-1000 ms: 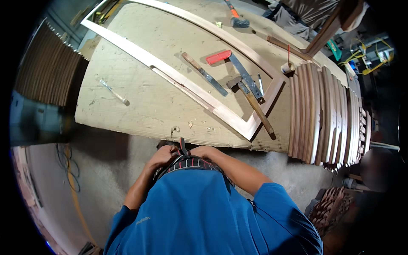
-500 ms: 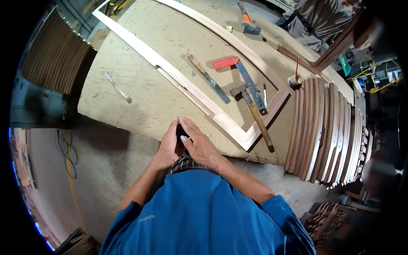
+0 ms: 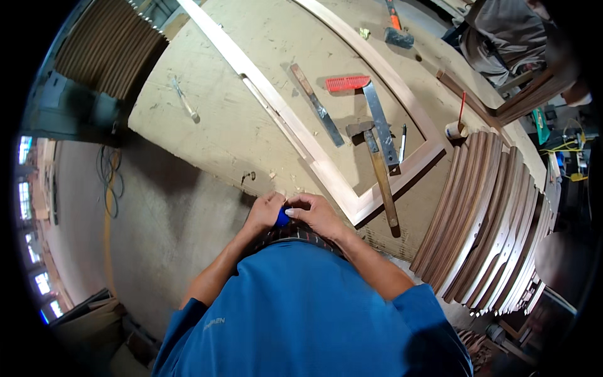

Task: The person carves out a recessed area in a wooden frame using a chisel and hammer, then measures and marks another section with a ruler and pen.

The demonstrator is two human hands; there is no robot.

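Just off the near edge of the table, in front of my waist, my two hands close round a small blue object (image 3: pixel 282 217); its kind is mostly hidden by the fingers. My left hand (image 3: pixel 261 213) grips it from the left. From the other side my right hand (image 3: pixel 318 217) meets it, thumb pressed against the blue surface with the fingers curled. A small dark metal item (image 3: pixel 249 178), too small to name surely, lies on the table edge beyond my left hand. Farther right rests a pale wooden frame (image 3: pixel 331 178), its near corner close to my right hand.
A hammer (image 3: pixel 382 179) lies across the frame's corner. Inside are a red-handled try square (image 3: pixel 379 119), a wooden-handled chisel (image 3: pixel 317 107) and a pen (image 3: pixel 403 141). A mallet (image 3: pixel 399 38) lies beyond. Curved brown wooden pieces (image 3: pixel 480 213) stack at right. Another person's clothing (image 3: pixel 505 41) shows far right.
My hands have opened from a cupped pose into a pinch, so the blue object shows more. The small dark item now shows on the table edge. The whole view has shifted slightly.
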